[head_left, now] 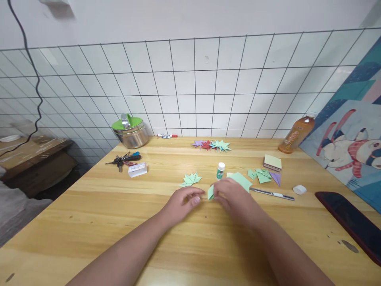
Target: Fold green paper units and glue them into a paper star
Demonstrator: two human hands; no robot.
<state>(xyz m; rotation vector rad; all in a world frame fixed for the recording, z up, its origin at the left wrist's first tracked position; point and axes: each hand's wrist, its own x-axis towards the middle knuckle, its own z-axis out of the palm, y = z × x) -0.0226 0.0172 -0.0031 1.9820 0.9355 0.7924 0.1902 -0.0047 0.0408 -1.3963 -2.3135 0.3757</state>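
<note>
My right hand (230,194) pinches a small folded piece of green paper (210,193) over the middle of the table. Just left of it is my left hand (183,202), its thumb and forefinger apart with nothing between them. Beyond the left hand lies a green folded-paper leaf shape (191,179) with several points. A glue stick (220,171) with a white top stands upright behind the right hand. Partly covered by that hand is a flat green sheet (241,181). More folded green pieces (263,176) and a purple one (276,178) lie to the right.
On the wooden table (119,222) are a utility knife (272,193), white cap (299,189), phone (351,222), paper stack (272,163), tea bottle (297,133), keys (123,159), white box (137,170), lidded steel pot (131,133) and marker (167,136). Coloured paper leaves (211,145) lie near the tiled wall.
</note>
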